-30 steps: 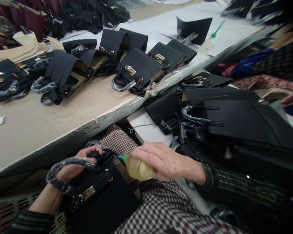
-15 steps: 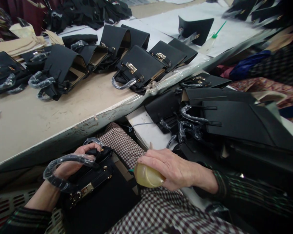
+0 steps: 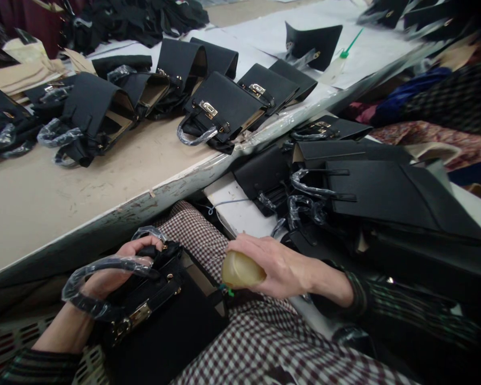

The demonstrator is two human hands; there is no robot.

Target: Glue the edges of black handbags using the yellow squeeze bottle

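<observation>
A black handbag (image 3: 164,326) with gold hardware and plastic-wrapped handles rests on my lap. My left hand (image 3: 122,264) reaches through its near handle, and the fingers are closed on the bag's upper edge. In my right hand (image 3: 274,264) is a translucent squeeze bottle (image 3: 242,270) of yellowish liquid, gripped around its body. The bottle is tilted, its green tip pointing down beside the bag's side edge. Whether the tip touches the bag I cannot tell.
Several black handbags (image 3: 220,109) stand along the worktable (image 3: 64,198). More black bags (image 3: 385,192) are piled to my right. Another bottle with a green nozzle (image 3: 336,67) stands farther back. A plastic crate (image 3: 20,342) is at lower left.
The squeeze bottle in my right hand has turned so its green tip points downward rather than left. My left hand keeps its hold on the handbag. The view has shifted slightly.
</observation>
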